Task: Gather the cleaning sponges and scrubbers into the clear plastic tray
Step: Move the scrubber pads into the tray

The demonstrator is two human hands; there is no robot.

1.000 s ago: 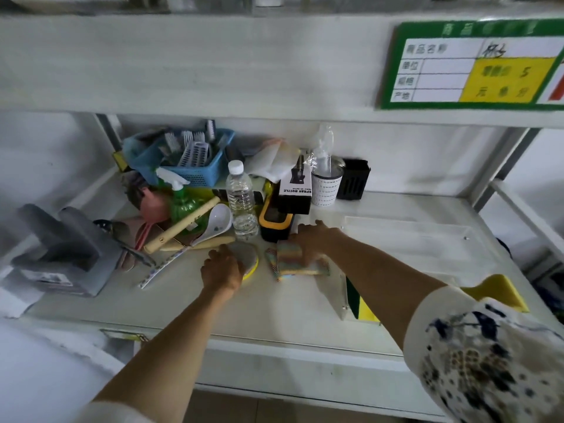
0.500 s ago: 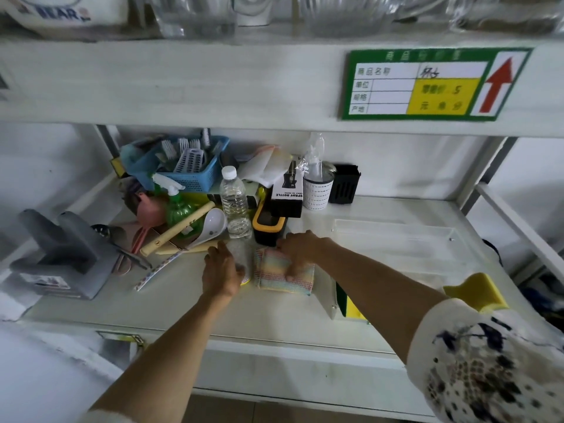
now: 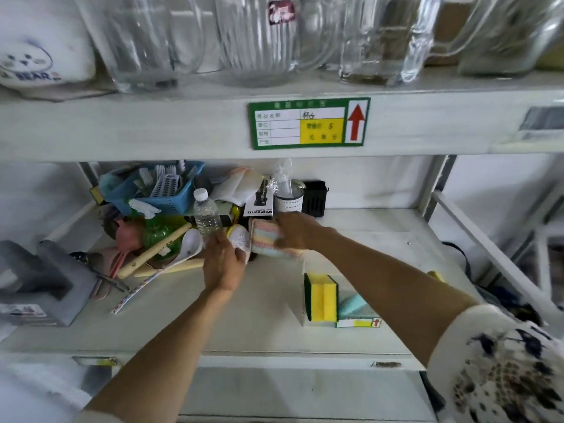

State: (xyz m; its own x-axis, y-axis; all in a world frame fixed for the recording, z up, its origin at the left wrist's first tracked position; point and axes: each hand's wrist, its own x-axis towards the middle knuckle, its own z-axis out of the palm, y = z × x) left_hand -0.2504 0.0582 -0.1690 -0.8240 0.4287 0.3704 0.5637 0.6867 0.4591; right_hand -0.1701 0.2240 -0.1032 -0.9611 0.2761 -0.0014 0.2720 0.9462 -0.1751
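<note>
Well, pastel-striped sponge (image 3: 265,241), round silvery scrubber (image 3: 241,239)

The clear plastic tray (image 3: 378,236) is very hard to see: only faint edges show on the white shelf at centre right, and the right forearm crosses over it, so its full outline cannot be told. The right hand (image 3: 294,230) is blurred and covers the right side of the striped sponge (image 3: 264,241). The left hand (image 3: 224,264) hides the lower part of the round scrubber (image 3: 241,239). A teal item (image 3: 352,305) beside the yellow-green sponge (image 3: 322,297) is half behind the arm, and what it is cannot be told. The glass jugs (image 3: 259,38) on the upper shelf are cut by the top edge. The small print on the green label (image 3: 308,123) is unreadable.
</note>
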